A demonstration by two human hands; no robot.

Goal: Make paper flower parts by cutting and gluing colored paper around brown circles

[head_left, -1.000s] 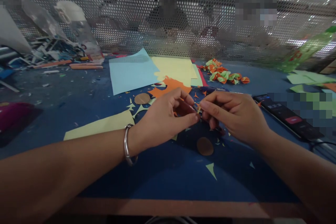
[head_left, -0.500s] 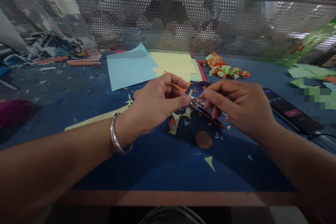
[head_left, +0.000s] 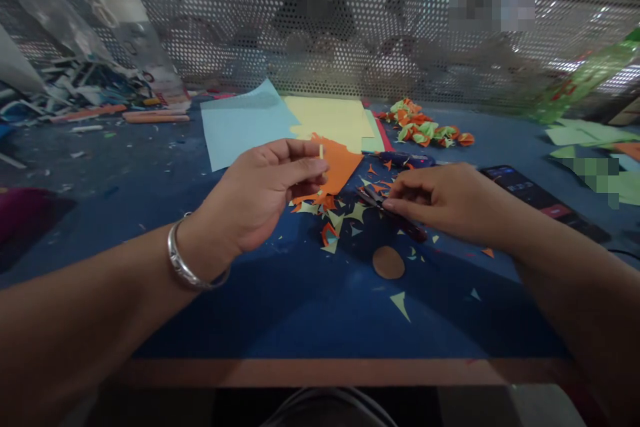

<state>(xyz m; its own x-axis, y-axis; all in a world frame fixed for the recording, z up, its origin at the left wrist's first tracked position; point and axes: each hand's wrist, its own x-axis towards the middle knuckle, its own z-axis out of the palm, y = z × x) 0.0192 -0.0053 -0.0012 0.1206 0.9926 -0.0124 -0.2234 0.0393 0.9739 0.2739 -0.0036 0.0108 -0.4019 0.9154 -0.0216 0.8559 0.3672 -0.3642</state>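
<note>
Pinching a short pale-yellow strip (head_left: 321, 151) upright between thumb and fingers, the left hand (head_left: 265, 193) is raised over the desk (head_left: 300, 320). Strip end projects above the thumb tip. Left wrist carries a silver bracelet (head_left: 176, 259).

Right hand (head_left: 445, 207), to the right of the left grip: fingers bent, thumb tip at the scissors (head_left: 371, 197). Cannot tell whether the right grip is pressed together on them or only resting against them. Scissors blades point toward the left grip; dark handles run below the right thumb.

Around the left grip: orange sheet (head_left: 345, 160) directly behind the fingertips, partly covered by them; blue sheet (head_left: 245, 123) and yellow sheet (head_left: 330, 117) farther beyond, side by side. Paper scraps (head_left: 356, 213) lie between the two grips and nearer the wearer, mixed orange and pale green.

Around the right grip: brown disc (head_left: 389, 262) nearer the wearer, flat; dark blue tool (head_left: 407, 159) just beyond, type unclear; phone (head_left: 540, 197) to the right, partly behind the forearm; orange-and-green paper clumps (head_left: 420, 128) beyond the tool.
</note>
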